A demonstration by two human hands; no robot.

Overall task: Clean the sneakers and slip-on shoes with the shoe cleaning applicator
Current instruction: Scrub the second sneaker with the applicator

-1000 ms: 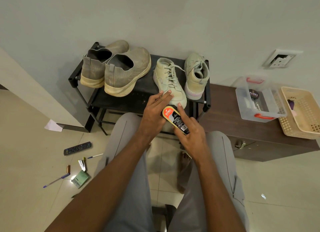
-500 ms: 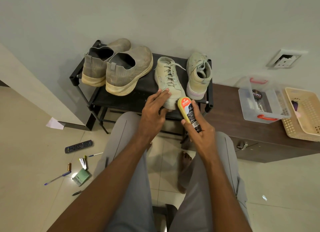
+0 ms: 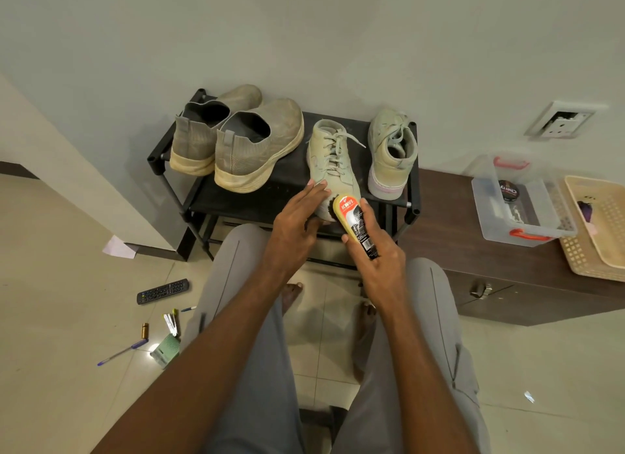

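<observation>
Fingers [image 3: 313,191] of the left hand [image 3: 291,230] lie nearly straight, pressed on the toe of the near sneaker [image 3: 333,162] at centre frame, apparently to steady it against the rubbing; they curl round nothing. The right hand [image 3: 378,260] wraps thumb and fingers round the shoe cleaning applicator [image 3: 355,225], whose dark sponge end touches the sneaker's toe just right of the left hand, tilted so that the pad meets the upper. The second sneaker [image 3: 389,155] stands beside the first, heel toward the viewer, and the two slip-on shoes [image 3: 236,142] sit left of both; all four rest on the black shoe rack [image 3: 411,196] against the wall, within easy reach of the seated person. At right of frame, on a dark wooden cabinet [image 3: 473,284], a clear plastic box [image 3: 521,230] with red handles holds a round dark tin and smaller items too unclear to name; touching it, a cream perforated basket [image 3: 595,257] holds a small purple object. Judged from the position, cleaning is at the first sneaker.
</observation>
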